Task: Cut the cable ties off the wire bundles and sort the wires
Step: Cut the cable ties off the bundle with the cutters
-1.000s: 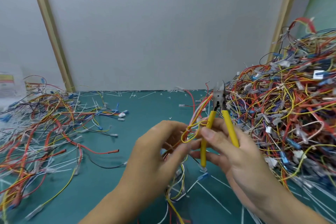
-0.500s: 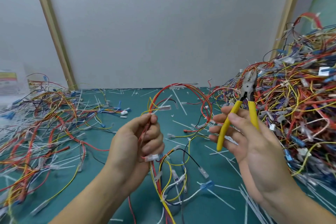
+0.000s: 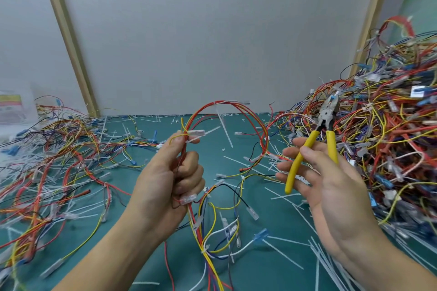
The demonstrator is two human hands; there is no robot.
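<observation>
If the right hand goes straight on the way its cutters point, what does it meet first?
The right hand aims the yellow cutters up and away, rightward. Their nose would probably meet the big tangled wire pile first; depth between them is unclear.

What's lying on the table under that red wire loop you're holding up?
Seen through the wire loop, the green table carries loose white cable ties. Whatever lies beneath the left hand is covered.
</observation>
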